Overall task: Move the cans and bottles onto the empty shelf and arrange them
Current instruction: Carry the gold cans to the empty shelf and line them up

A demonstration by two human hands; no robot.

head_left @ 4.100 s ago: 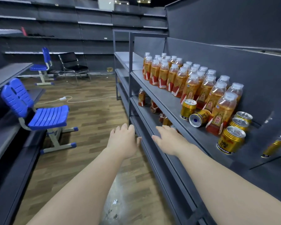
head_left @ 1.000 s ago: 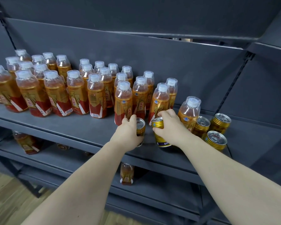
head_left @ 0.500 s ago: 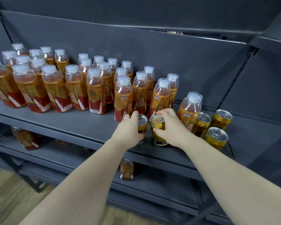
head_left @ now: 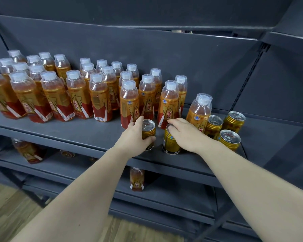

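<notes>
The left hand (head_left: 135, 137) grips a short gold metal can with a silver pull-tab lid (head_left: 148, 131) from its left side, its fingers (head_left: 138, 120) curled round the far wall and the thumb round the near one; that can stands upright near the front edge of the dark grey metal shelf (head_left: 77, 131); just to its right, apart from it by a narrow gap, stands a second gold can with a blue mark on its side (head_left: 170, 144), also upright; the right hand (head_left: 185, 135) lies over this can's top, fingers curled down over the lid and upper wall so that they hold it, and most of the lid is hidden under them; directly behind both cans stand clear plastic bottles of amber drink with gold-and-red labels and white caps (head_left: 100, 100), ranked several deep and running leftwards along the shelf to the frame edge; one more such bottle, the lone rightmost bottle (head_left: 198, 110), stands just behind the right wrist; beside it, further right, a cluster of three gold cans (head_left: 230, 139) stands upright, close together; on the lower grey shelf (head_left: 173, 187) one labelled bottle (head_left: 137, 179) shows below the hands and another dim bottle (head_left: 27, 151) at the far left; wood-patterned floor (head_left: 7, 206) shows at the bottom left.
</notes>
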